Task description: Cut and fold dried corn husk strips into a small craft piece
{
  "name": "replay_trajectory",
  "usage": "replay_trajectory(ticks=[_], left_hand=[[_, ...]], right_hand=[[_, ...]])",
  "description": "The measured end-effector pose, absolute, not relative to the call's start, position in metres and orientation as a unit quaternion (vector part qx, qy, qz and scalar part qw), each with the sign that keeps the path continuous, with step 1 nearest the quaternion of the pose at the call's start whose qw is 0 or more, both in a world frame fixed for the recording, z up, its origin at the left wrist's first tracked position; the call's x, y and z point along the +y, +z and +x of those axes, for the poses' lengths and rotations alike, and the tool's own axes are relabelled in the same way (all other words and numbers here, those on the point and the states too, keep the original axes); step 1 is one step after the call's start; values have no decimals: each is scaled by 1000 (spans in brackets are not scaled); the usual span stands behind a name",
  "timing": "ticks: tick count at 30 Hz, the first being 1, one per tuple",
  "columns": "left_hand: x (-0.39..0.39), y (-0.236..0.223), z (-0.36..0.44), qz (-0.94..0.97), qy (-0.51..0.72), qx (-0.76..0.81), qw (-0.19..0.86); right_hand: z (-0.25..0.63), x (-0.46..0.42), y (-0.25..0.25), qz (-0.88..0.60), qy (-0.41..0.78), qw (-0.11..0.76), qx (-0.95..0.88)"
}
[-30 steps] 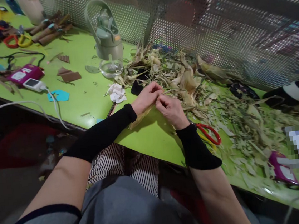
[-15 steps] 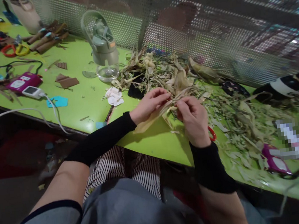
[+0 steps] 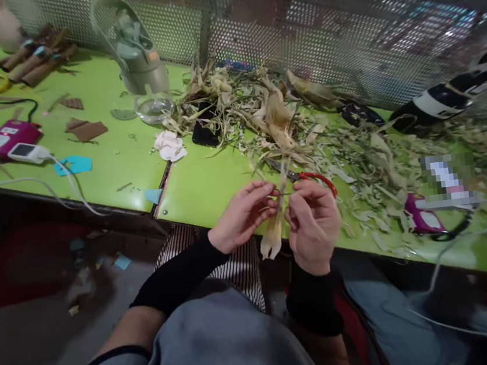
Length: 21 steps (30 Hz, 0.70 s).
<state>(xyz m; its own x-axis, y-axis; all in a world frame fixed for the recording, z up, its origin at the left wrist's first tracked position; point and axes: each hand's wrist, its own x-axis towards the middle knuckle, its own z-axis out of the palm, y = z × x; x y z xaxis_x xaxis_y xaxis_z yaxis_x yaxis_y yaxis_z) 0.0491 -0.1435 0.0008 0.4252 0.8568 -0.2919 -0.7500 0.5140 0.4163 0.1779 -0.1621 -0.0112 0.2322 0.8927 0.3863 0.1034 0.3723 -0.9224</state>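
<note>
Near the table's front edge, my left hand (image 3: 247, 214) and my right hand (image 3: 314, 224) face each other, both closed in a pinch. A thin dark strand (image 3: 285, 194) runs between their fingertips. It crosses a pale dried husk (image 3: 274, 236) whose wide end hangs down between my palms; its narrow part reaches up toward the pile. Just beyond my right hand lie red-handled scissors (image 3: 320, 178), partly covered by the husk. A heap of dried husks (image 3: 277, 114) spreads behind my hands.
Left of the heap stand a water bottle (image 3: 143, 71), crumpled tissue (image 3: 169, 146) and a black phone (image 3: 206, 133). A purple device (image 3: 10, 139) with a white cable lies at left, another purple device (image 3: 423, 215) at right. A dark bottle (image 3: 432, 103) leans by the mesh screen (image 3: 326, 21).
My hands have moved closer to my body and the table edge. The husk now hangs down between them, with a thin strand stretched across. The scissors have come into fuller view.
</note>
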Motion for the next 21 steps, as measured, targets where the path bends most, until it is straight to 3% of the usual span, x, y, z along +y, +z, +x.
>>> replay_trajectory(ticks=[6, 13, 21], left_hand=[[-133, 9, 49, 63, 468, 201, 858], [-139, 1, 59, 213, 565, 180, 777], [-106, -21, 36, 346, 468, 310, 752]], right_hand=[[175, -154, -10, -385, 337, 654, -558], [180, -143, -8, -416, 332, 659, -531], [192, -129, -34, -502, 338, 531, -593]])
